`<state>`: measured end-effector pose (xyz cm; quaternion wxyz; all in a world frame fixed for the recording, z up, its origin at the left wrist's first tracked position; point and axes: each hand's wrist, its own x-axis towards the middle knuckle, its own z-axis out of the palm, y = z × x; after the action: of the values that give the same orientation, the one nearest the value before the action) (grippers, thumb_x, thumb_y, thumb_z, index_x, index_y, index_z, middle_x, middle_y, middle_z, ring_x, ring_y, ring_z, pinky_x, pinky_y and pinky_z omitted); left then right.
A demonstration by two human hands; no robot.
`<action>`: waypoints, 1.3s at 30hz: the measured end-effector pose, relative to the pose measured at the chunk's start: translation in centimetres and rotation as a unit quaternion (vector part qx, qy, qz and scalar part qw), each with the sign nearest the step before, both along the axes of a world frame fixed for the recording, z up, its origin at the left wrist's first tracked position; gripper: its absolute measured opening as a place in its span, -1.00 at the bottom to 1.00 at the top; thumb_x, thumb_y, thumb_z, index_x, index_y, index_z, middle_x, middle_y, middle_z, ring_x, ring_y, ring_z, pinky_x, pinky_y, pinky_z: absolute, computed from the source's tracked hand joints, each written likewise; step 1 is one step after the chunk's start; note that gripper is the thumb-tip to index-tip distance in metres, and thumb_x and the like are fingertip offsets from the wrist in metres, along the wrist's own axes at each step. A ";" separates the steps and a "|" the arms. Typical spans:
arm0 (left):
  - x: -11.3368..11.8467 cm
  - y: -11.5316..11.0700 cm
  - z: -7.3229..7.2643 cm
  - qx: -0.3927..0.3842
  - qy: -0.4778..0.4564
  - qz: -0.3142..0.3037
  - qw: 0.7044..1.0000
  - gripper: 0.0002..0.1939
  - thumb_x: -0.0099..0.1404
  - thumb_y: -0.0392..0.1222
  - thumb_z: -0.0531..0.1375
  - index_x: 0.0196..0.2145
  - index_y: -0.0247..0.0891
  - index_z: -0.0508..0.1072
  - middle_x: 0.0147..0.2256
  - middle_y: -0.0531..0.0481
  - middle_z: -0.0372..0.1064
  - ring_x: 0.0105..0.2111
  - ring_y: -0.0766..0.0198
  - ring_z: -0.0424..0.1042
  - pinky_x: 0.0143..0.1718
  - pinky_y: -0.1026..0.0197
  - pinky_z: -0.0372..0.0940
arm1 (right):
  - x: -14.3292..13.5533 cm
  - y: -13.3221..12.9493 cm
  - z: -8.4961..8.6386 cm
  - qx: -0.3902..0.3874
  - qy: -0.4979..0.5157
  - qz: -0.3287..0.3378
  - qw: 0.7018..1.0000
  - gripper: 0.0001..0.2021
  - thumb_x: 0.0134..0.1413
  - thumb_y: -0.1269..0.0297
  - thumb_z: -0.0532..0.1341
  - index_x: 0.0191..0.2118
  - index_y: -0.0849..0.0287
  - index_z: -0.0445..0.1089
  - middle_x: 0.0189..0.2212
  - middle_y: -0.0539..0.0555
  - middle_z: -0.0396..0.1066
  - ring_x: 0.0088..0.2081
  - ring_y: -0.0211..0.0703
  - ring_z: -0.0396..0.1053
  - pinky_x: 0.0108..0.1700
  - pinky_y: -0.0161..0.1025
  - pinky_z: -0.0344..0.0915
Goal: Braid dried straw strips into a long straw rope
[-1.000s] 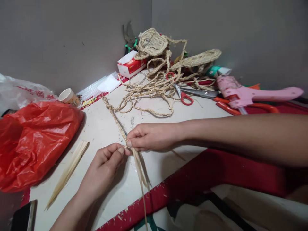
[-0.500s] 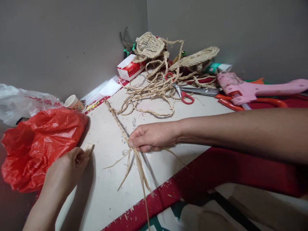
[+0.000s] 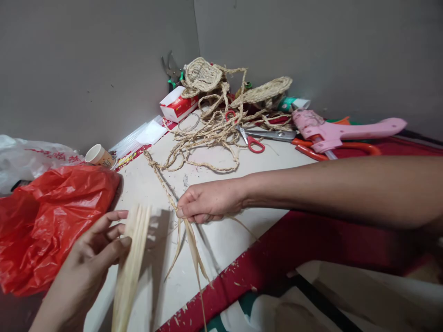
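Note:
My left hand [image 3: 98, 251] holds a broad, pale corn husk strip [image 3: 133, 258] upright between thumb and fingers, beside the red bag. Over the board, my right hand [image 3: 204, 201] pinches the lower end of a braided cord [image 3: 162, 182]. Loose husk strands [image 3: 192, 246] fan out below those fingers, the longest hanging past the board's front edge. From the pinch the braid runs up and left, where it meets a tangled heap of the same braid [image 3: 204, 133].
A red plastic bag [image 3: 58, 216] and a paper cup [image 3: 99, 156] stand at left. Behind the braid lie red-handled scissors [image 3: 254, 144], a tissue box [image 3: 180, 105], pruning shears [image 3: 172, 74] and a coiled braid [image 3: 202, 74]. A pink glue gun [image 3: 332, 131] lies at right.
My left hand has lifted the husk strip up from beside the red bag, so much more of it shows. My right hand keeps its pinch on the braid. The view has shifted slightly.

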<state>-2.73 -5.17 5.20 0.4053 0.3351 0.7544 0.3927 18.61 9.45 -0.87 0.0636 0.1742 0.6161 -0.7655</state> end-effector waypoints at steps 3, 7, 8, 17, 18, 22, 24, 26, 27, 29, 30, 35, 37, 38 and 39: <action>1.4 0.3 -1.2 -0.015 -0.039 -0.011 0.999 -0.65 0.00 -0.07 0.40 -0.26 -0.14 0.44 -0.49 0.13 0.34 -0.54 0.41 0.29 -0.53 0.41 0.20 | 0.0 0.1 -0.1 0.023 0.009 0.001 1.000 -0.75 0.20 0.32 0.03 -0.52 0.21 0.13 -0.75 -0.20 -0.02 -0.75 -0.49 -0.17 -0.73 -0.45 -0.22; 2.6 0.5 -1.9 0.013 -0.022 -0.010 1.000 -0.71 0.00 -0.04 0.40 -0.41 -0.22 0.44 -0.51 0.12 0.29 -0.53 0.43 0.25 -0.50 0.42 0.19 | 0.0 0.0 -0.5 0.048 0.022 -0.013 0.999 -0.75 0.18 0.26 0.06 -0.50 0.23 0.17 -0.73 -0.18 0.04 -0.73 -0.48 -0.13 -0.69 -0.44 -0.18; 2.9 0.4 -1.7 0.012 -0.013 -0.010 1.000 -0.72 0.00 -0.05 0.40 -0.42 -0.22 0.44 -0.51 0.11 0.30 -0.50 0.40 0.27 -0.47 0.41 0.20 | 0.0 -0.1 -0.6 0.053 0.018 -0.019 0.998 -0.75 0.18 0.27 0.05 -0.50 0.23 0.17 -0.74 -0.17 0.05 -0.72 -0.48 -0.11 -0.67 -0.44 -0.16; 7.3 -1.3 -0.7 -0.075 -0.131 -0.028 0.988 -0.71 -0.07 -0.09 0.42 -0.44 -0.25 0.45 -0.55 0.05 0.32 -0.57 0.39 0.25 -0.51 0.36 0.17 | -0.4 -1.4 -0.8 0.085 0.070 -0.082 0.990 -0.75 0.20 0.36 0.01 -0.49 0.28 0.25 -0.67 -0.06 0.26 -0.56 -0.40 0.23 -0.37 -0.40 0.19; 7.7 -1.3 -1.0 -0.075 -0.135 -0.028 0.988 -0.71 -0.05 -0.09 0.41 -0.46 -0.25 0.42 -0.57 0.07 0.29 -0.58 0.40 0.23 -0.52 0.37 0.15 | -0.4 -1.5 -0.7 0.098 0.081 -0.096 0.987 -0.74 0.20 0.36 0.01 -0.50 0.28 0.25 -0.65 -0.06 0.25 -0.54 -0.40 0.23 -0.35 -0.40 0.19; 8.9 -0.7 -2.1 -0.064 -0.146 -0.012 0.987 -0.69 0.01 -0.05 0.38 -0.45 -0.22 0.34 -0.59 0.13 0.24 -0.63 0.42 0.21 -0.57 0.37 0.09 | -0.3 -2.1 -0.2 0.189 0.089 -0.140 0.968 -0.71 0.20 0.31 0.03 -0.54 0.26 0.17 -0.62 -0.10 0.11 -0.53 -0.41 0.07 -0.43 -0.40 0.05; 9.2 -0.4 -2.4 -0.058 -0.136 -0.010 0.989 -0.68 0.02 -0.03 0.38 -0.44 -0.22 0.34 -0.60 0.15 0.21 -0.66 0.45 0.16 -0.60 0.37 0.05 | -0.3 -2.3 0.1 0.221 0.079 -0.145 0.961 -0.72 0.20 0.31 0.03 -0.54 0.26 0.17 -0.62 -0.10 0.10 -0.52 -0.41 0.05 -0.42 -0.39 0.03; 9.3 0.0 -2.5 -0.038 -0.107 -0.021 0.993 -0.69 0.01 -0.03 0.38 -0.46 -0.25 0.37 -0.59 0.13 0.22 -0.63 0.45 0.15 -0.58 0.38 0.05 | -0.2 -2.4 0.3 0.234 0.075 -0.146 0.958 -0.73 0.20 0.34 0.02 -0.52 0.27 0.19 -0.59 -0.08 0.16 -0.50 -0.40 0.09 -0.40 -0.39 0.05; 9.3 0.2 -2.6 -0.030 -0.096 -0.033 0.994 -0.69 0.00 -0.04 0.39 -0.47 -0.26 0.39 -0.57 0.12 0.24 -0.60 0.45 0.17 -0.56 0.39 0.08 | -0.2 -2.4 0.3 0.237 0.076 -0.145 0.958 -0.74 0.20 0.34 0.02 -0.52 0.27 0.20 -0.58 -0.07 0.19 -0.48 -0.39 0.11 -0.39 -0.39 0.05; 9.3 0.5 -2.6 -0.029 -0.087 -0.053 0.994 -0.70 -0.02 -0.05 0.40 -0.48 -0.28 0.43 -0.53 0.09 0.28 -0.56 0.43 0.19 -0.53 0.39 0.11 | -0.2 -2.4 0.3 0.237 0.083 -0.137 0.958 -0.74 0.20 0.35 0.02 -0.51 0.27 0.21 -0.57 -0.06 0.21 -0.47 -0.38 0.11 -0.38 -0.38 0.06; 9.3 0.6 -2.6 -0.034 -0.090 -0.055 0.994 -0.71 -0.02 -0.05 0.40 -0.47 -0.28 0.44 -0.52 0.08 0.29 -0.55 0.43 0.20 -0.53 0.39 0.11 | -0.2 -2.4 0.3 0.238 0.087 -0.135 0.958 -0.74 0.20 0.35 0.01 -0.51 0.27 0.21 -0.57 -0.06 0.20 -0.47 -0.38 0.10 -0.38 -0.38 0.05; 9.8 0.3 -2.5 -0.012 -0.083 0.044 0.995 -0.72 -0.01 -0.04 0.39 -0.46 -0.24 0.43 -0.60 0.14 0.24 -0.61 0.44 0.17 -0.57 0.38 0.10 | -0.1 -2.1 0.1 0.259 0.104 -0.152 0.948 -0.71 0.20 0.31 0.02 -0.55 0.23 0.09 -0.62 -0.11 0.03 -0.50 -0.39 0.01 -0.40 -0.37 0.01; 9.8 0.1 -2.5 0.002 -0.079 0.080 0.994 -0.70 -0.03 -0.03 0.40 -0.44 -0.23 0.43 -0.61 0.14 0.25 -0.61 0.42 0.19 -0.57 0.37 0.11 | -0.1 -2.1 0.1 0.264 0.115 -0.163 0.944 -0.69 0.21 0.29 0.02 -0.55 0.22 0.04 -0.62 -0.11 -0.02 -0.51 -0.39 -0.01 -0.40 -0.36 0.00; 9.9 0.0 -2.6 0.005 -0.078 0.087 0.993 -0.69 -0.04 -0.02 0.40 -0.44 -0.23 0.43 -0.60 0.13 0.27 -0.61 0.42 0.20 -0.57 0.37 0.12 | -0.1 -2.1 0.0 0.263 0.119 -0.171 0.942 -0.69 0.21 0.28 0.02 -0.55 0.21 0.03 -0.62 -0.12 -0.03 -0.51 -0.39 -0.02 -0.40 -0.36 0.00; 9.9 0.0 -2.7 0.006 -0.077 0.087 0.993 -0.68 -0.05 -0.02 0.41 -0.44 -0.23 0.42 -0.60 0.13 0.27 -0.61 0.42 0.19 -0.58 0.38 0.11 | -0.1 -2.1 0.0 0.262 0.120 -0.180 0.941 -0.69 0.21 0.27 0.02 -0.55 0.21 0.03 -0.62 -0.11 -0.03 -0.51 -0.39 -0.02 -0.39 -0.36 0.00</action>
<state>7.19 -5.21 2.55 0.4246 0.2391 0.7448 0.4559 18.48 7.32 -0.83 -0.1977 0.2000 0.7560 -0.5911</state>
